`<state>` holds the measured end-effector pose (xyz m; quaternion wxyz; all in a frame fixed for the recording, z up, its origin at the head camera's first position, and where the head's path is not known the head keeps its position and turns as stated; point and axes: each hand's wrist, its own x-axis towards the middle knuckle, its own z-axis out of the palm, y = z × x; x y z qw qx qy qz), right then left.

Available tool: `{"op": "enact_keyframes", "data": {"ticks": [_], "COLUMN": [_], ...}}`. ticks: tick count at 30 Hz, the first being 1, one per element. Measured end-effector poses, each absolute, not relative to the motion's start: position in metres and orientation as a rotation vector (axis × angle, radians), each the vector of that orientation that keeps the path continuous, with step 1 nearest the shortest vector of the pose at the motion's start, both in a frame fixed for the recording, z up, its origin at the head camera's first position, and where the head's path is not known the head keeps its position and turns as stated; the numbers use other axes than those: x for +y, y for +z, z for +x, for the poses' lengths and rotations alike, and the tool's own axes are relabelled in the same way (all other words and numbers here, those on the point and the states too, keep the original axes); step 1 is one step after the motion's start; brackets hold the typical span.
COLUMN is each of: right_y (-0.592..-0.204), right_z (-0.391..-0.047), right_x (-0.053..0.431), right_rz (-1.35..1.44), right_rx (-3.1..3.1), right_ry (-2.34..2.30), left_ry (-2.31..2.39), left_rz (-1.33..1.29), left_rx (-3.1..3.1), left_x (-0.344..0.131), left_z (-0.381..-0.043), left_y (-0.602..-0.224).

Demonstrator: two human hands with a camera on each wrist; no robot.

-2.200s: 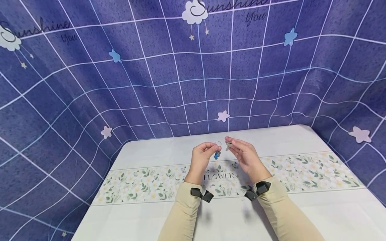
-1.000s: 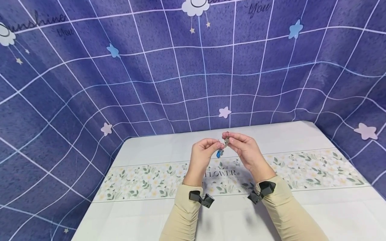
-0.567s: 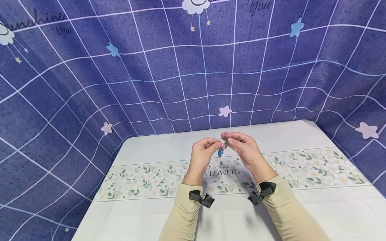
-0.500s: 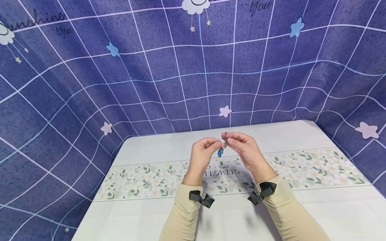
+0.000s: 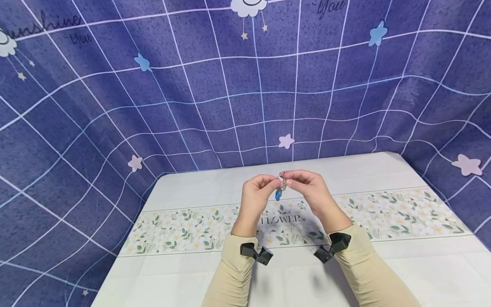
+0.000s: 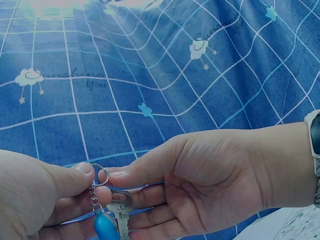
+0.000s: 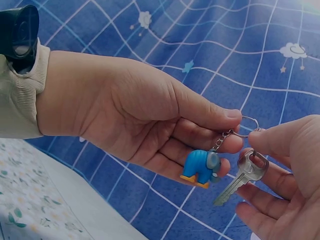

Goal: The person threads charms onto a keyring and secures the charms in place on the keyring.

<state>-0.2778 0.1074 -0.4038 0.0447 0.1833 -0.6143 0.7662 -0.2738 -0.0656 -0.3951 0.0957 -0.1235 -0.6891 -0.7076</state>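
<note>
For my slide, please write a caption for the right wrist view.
Left hand pinches the ring of an elephant charm; right hand holds a key close by.

Violet-blue cloth [image 5: 215, 106] patterned with pale grid lines [image 5: 297, 55] hangs from eight o'clock round to three, a cloud [image 5: 248, 6] printed at twelve, behind a white-covered bench [image 5: 192, 186] at six o'clock crossed by a flowered band [image 5: 184, 230].

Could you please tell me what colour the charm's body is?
The charm's body is blue, clearest in the right wrist view.
</note>
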Motion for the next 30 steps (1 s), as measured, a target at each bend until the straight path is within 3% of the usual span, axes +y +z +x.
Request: {"op": "enact_keyframes", "data": {"ticks": [30], "right_y": [-0.4057], "right_z": [-0.2783], "right_x": [0.1078], "right_rz": [0.571], "right_rx": [-1.927], "right_ry": [2.248], "left_ry": [-2.018], "left_rz": [-0.332], "left_rx": [-2.058], "left_x": [-0.0619], "left_z": [-0.2723], "left_y": [-0.3976]}}
